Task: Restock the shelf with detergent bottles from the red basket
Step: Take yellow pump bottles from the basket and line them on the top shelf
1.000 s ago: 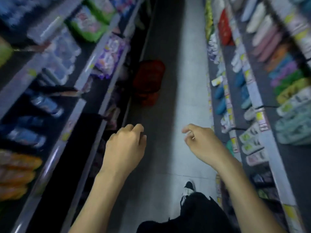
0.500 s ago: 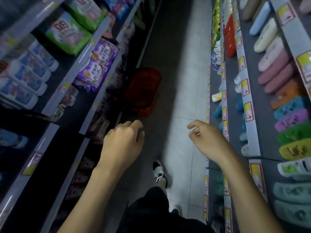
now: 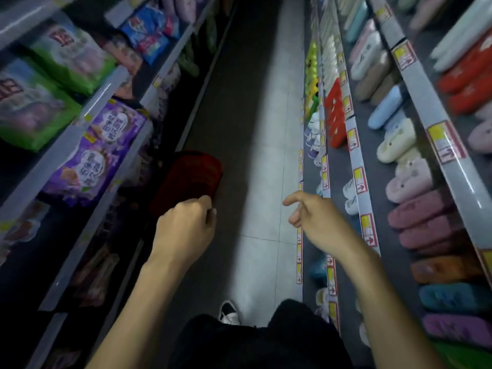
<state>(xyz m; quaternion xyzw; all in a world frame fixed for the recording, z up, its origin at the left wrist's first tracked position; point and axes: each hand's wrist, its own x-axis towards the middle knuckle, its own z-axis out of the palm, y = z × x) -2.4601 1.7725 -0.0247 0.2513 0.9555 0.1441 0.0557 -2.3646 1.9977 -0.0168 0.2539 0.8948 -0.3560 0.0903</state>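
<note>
The red basket [image 3: 190,179] sits on the floor [image 3: 263,166] of a narrow shop aisle, left of centre in the frame and close against the foot of the left-hand shelving [image 3: 87,227]; its inside is dark and blurred, so what it holds cannot be made out, and no detergent bottle can be picked out anywhere in view. The left hand [image 3: 183,233] hangs in the air at the middle of the frame, its knuckles overlapping the basket's near edge in the picture; its grip is curled into a loose fist with nothing in it. The right hand [image 3: 316,222] is held out to the right of centre over the pale floor tiles, grip loosely unclenched, forefinger stretched forward and the other fingers half bent, also carrying nothing. On the left shelves, green packs [image 3: 34,107] fill the upper left of the frame, purple packs [image 3: 95,153] lie below them, and blue packs [image 3: 149,30] sit further along near the top. The right-hand shelves [image 3: 356,166] carry rows of slippers [image 3: 407,179] in cream, pink, orange, teal and purple, with red ones at the upper right, behind yellow price tags [image 3: 359,177]. One shoe [image 3: 228,311] and dark clothing [image 3: 255,342] show at the bottom centre.
</note>
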